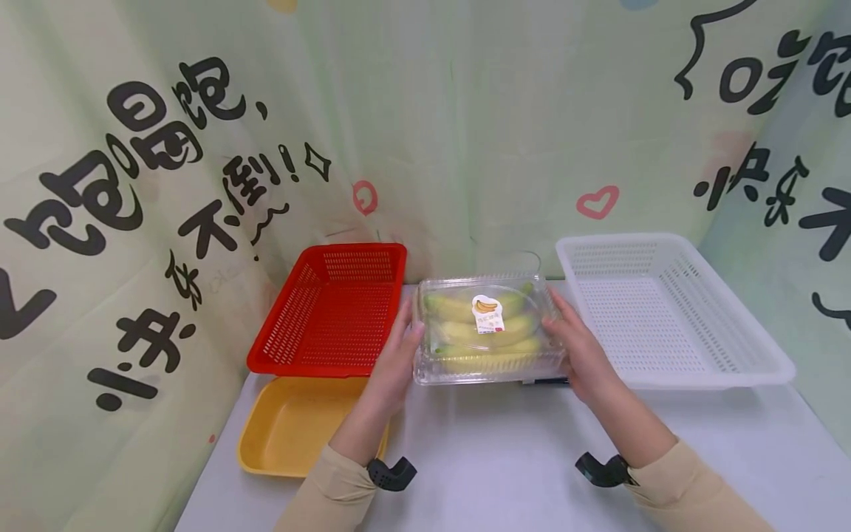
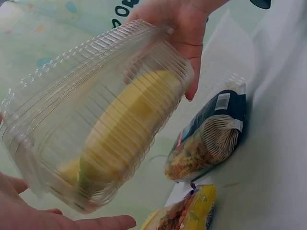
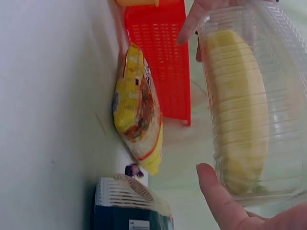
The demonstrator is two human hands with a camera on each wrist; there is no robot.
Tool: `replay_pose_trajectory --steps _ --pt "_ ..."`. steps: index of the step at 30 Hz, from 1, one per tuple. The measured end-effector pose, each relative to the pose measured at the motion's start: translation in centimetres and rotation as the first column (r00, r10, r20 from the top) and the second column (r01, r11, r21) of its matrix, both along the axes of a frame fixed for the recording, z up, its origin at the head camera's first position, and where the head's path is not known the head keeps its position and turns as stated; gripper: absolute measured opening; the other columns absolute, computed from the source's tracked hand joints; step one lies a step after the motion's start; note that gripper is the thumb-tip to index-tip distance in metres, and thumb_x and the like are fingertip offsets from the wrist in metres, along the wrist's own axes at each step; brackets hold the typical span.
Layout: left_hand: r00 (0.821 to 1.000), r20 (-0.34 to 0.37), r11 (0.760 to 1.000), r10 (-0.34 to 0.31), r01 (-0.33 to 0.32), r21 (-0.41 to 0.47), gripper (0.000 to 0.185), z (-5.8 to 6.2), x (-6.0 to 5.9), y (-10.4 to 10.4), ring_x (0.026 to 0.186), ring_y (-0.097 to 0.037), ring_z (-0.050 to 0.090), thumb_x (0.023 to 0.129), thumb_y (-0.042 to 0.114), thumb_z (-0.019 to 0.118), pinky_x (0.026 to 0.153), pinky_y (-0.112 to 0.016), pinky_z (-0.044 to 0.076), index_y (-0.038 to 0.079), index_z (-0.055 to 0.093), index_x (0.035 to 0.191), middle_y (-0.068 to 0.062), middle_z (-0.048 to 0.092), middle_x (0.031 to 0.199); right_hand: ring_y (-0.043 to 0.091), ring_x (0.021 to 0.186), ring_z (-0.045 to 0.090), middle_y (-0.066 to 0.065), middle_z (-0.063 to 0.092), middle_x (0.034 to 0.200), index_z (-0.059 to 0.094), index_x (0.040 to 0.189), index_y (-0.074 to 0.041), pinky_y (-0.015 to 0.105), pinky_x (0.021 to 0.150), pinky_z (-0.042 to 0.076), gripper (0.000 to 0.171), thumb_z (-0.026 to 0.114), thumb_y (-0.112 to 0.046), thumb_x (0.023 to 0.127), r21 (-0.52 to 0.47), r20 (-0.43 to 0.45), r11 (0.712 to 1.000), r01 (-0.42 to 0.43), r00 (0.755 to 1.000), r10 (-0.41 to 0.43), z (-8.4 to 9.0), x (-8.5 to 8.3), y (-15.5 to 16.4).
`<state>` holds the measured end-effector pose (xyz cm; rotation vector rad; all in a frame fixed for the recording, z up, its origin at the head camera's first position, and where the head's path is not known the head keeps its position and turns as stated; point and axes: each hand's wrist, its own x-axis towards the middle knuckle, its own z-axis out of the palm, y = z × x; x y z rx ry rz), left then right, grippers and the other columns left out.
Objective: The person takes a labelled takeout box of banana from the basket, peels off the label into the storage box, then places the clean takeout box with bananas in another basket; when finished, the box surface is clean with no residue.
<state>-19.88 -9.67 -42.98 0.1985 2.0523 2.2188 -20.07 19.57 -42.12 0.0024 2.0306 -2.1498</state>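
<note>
Tan sleeves (image 1: 332,484) run out of the head view at its lower edge. The left forearm hides part of the yellow tray (image 1: 289,428) on the white table (image 1: 499,451). Held above the table, between the red basket (image 1: 332,325) and the white basket (image 1: 665,318), is a clear, rib-walled plastic box (image 1: 488,376). Inside lie yellow bananas (image 1: 459,332), greenish at the tips; the lid bears a white label (image 1: 488,314) with a banana picture and print too small to read. The left hand (image 1: 397,355) and right hand (image 1: 583,353) grip opposite ends, fingers closed about the box and partly hidden behind it. Beyond and below, the wrist views show a pasta bag (image 2: 206,139) and a yellow packet (image 3: 136,105), each cut off in one view; a small purple item (image 3: 133,170) is hard to make out. Behind hangs a pale curtain (image 1: 465,148), its lettering cropped at both sides.
</note>
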Motion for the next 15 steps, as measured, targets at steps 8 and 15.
replay_pose_trajectory --steps 8,15 --pt "0.997 0.065 0.999 0.039 -0.039 -0.013 0.063 -0.09 -0.16 0.45 0.14 -0.026 0.033 0.1 0.04 0.052 0.109 -0.045 0.044 0.053 0.018 0.151 0.007 0.017 0.164 0.028 0.15 -0.002 -0.003 0.002 0.167 0.014 0.157 -0.042 0.071 0.112 0.002 0.061 0.041 -0.03 0.103 -0.019 -0.065 1.0 0.011 0.998 -0.013 -0.31 0.79 -0.89" --pt "0.996 0.066 0.998 0.056 -0.057 0.007 0.063 -0.35 -0.29 0.31 0.128 -0.024 0.045 0.099 0.037 0.056 0.096 -0.033 0.051 0.054 0.023 0.149 0.007 0.023 0.161 0.026 0.152 -0.013 -0.01 -0.011 0.166 0.011 0.157 -0.043 0.072 0.113 -0.003 0.062 0.041 -0.033 0.104 -0.01 -0.042 1.0 0.001 0.999 -0.002 -0.42 1.09 -0.95"
